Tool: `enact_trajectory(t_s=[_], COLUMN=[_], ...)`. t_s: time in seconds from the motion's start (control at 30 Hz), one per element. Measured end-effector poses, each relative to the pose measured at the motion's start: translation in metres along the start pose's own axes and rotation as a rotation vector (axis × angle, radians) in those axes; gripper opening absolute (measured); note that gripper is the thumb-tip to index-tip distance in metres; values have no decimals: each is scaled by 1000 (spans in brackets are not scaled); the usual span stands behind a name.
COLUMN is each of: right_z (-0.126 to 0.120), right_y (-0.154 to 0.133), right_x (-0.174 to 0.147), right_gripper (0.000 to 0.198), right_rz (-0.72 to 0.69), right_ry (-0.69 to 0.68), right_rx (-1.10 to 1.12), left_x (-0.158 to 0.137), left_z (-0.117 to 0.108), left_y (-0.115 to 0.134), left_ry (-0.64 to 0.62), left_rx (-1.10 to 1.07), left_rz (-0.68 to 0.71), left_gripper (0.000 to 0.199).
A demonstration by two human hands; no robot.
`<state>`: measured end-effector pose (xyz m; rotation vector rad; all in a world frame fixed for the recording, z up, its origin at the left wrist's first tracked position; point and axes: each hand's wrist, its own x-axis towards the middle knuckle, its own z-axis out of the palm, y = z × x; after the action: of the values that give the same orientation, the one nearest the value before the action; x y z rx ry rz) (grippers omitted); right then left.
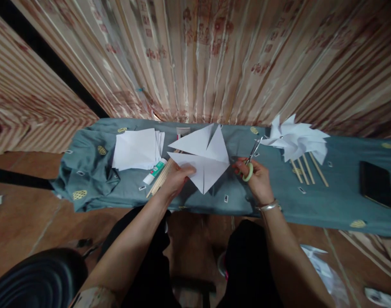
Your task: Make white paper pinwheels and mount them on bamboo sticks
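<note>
White paper, a square sheet [214, 160] with slits running in from three of its corners, is held above the table's grey-green cloth [240, 203], between the two hands. The left hand [179, 173] has it pinched near its lower left edge, thumb on top and the other fingers mostly hidden beneath, a grip that probably keeps the loose flaps steady and the slits in view. The right hand [259, 177], just beside the right corner, has its fingers closed round the pale handles of the scissors [253, 151]; their blades point away from the body, perhaps to keep them clear of the sheet. Whether its fingertips touch the paper I cannot tell. Bare wooden sticks [161, 179] lie partly under the left hand, next to a green-and-white tube [155, 171], likely for easy reach. Farther left sits a stack of paper [136, 149]. Right of the scissors, white pinwheels [296, 137] lie gathered on their sticks, apart from the loose materials, seemingly to spare their blades; beyond them rests a dark phone [376, 184].
</note>
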<state>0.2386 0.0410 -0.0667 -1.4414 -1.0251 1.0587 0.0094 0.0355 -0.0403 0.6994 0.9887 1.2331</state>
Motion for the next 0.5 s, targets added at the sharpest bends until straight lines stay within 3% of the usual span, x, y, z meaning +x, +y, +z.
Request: enact_trajectory(t_s=[0.2,0.5], right_z=[1,3], right_y=[-3,-2], right_x=[-1,-3], right_gripper=[49,47], right_rz=[-108,-26], right_ry=[-47,-155], right_rx=[-95,15], left_x=[-3,-3], left_z=[4,3], left_y=[-15,-21], left_ry=[-31,-64], left_rx=[62,103], left_rz=[-115,-141], left_gripper=[31,29])
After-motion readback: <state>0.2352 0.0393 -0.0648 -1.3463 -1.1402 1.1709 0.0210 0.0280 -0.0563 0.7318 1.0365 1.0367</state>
